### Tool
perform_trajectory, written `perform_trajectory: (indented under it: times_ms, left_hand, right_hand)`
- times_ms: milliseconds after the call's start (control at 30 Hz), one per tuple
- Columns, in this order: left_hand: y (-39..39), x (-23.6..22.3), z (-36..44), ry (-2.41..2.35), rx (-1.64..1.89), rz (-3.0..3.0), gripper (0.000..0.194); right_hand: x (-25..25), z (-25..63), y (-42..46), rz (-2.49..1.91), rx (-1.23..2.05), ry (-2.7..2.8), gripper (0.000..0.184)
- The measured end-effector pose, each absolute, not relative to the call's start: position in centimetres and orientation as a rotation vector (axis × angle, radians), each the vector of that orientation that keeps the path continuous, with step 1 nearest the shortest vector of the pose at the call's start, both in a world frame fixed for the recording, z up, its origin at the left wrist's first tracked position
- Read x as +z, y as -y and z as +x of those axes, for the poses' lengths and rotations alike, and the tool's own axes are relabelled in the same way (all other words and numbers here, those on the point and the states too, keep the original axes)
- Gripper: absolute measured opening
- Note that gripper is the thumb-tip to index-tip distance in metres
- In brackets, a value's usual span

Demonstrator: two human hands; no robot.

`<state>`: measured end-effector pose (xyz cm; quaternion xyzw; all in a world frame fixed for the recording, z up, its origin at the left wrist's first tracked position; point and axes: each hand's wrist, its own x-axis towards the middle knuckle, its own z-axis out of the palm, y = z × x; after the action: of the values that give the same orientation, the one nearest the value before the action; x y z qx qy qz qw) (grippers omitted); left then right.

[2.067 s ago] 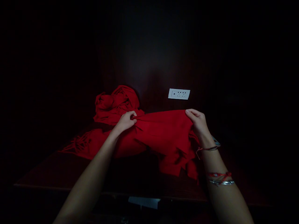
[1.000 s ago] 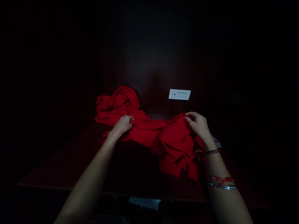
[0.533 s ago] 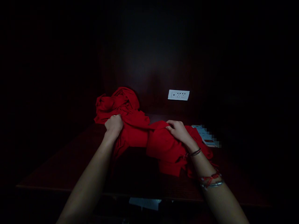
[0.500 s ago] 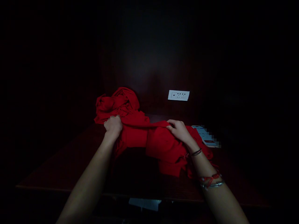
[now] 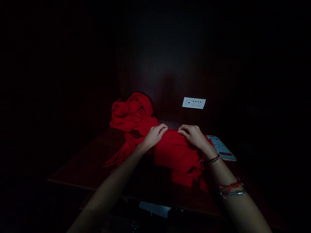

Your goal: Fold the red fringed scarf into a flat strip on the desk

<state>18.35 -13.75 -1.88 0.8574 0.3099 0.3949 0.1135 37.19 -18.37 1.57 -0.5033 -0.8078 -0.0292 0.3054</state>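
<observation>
A red fringed scarf (image 5: 175,152) lies folded over on a dark wooden table (image 5: 87,165). My left hand (image 5: 155,136) and my right hand (image 5: 194,136) sit close together on its far folded edge, fingers curled and pinching the cloth. A fringed end (image 5: 116,158) trails off to the left. Behind it a bunched heap of red cloth (image 5: 131,111) rests near the wall. My right wrist wears a dark band and bracelets.
A phone (image 5: 221,148) with a lit screen lies on the table just right of my right hand. A white socket plate (image 5: 193,103) is on the dark wall behind. The room is very dim; the table's near edge runs below my forearms.
My hands have come together from wide apart, doubling the scarf over into a narrower fold. The view has shifted a little to the left, and the phone is now uncovered.
</observation>
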Motion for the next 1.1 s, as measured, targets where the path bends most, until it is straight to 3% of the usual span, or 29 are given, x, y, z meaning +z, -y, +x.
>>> perform_trajectory:
  times_ms: [167, 333, 800, 933, 1100]
  left_hand:
    - [13.8, 0.9, 18.9, -0.743, 0.987, 2.565, 0.022]
    - [13.2, 2.4, 17.9, -0.81, 1.085, 2.51, 0.026]
    - [13.7, 5.1, 18.0, -0.942, 0.89, 2.775, 0.023]
    - [13.5, 5.6, 17.0, -0.955, 0.898, 2.761, 0.024]
    - [12.6, 6.0, 15.2, -0.965, 0.627, 2.796, 0.021]
  right_hand:
    - [4.8, 36.7, 17.9, -1.261, -0.026, 1.986, 0.018]
    - [6.6, 37.0, 17.8, -1.361, -0.118, 1.982, 0.018]
    - [5.3, 34.4, 17.6, -1.254, 0.242, 2.161, 0.026]
    - [5.3, 34.4, 17.6, -1.312, 0.121, 2.108, 0.021]
    - [5.7, 36.0, 17.7, -1.37, 0.034, 1.986, 0.02]
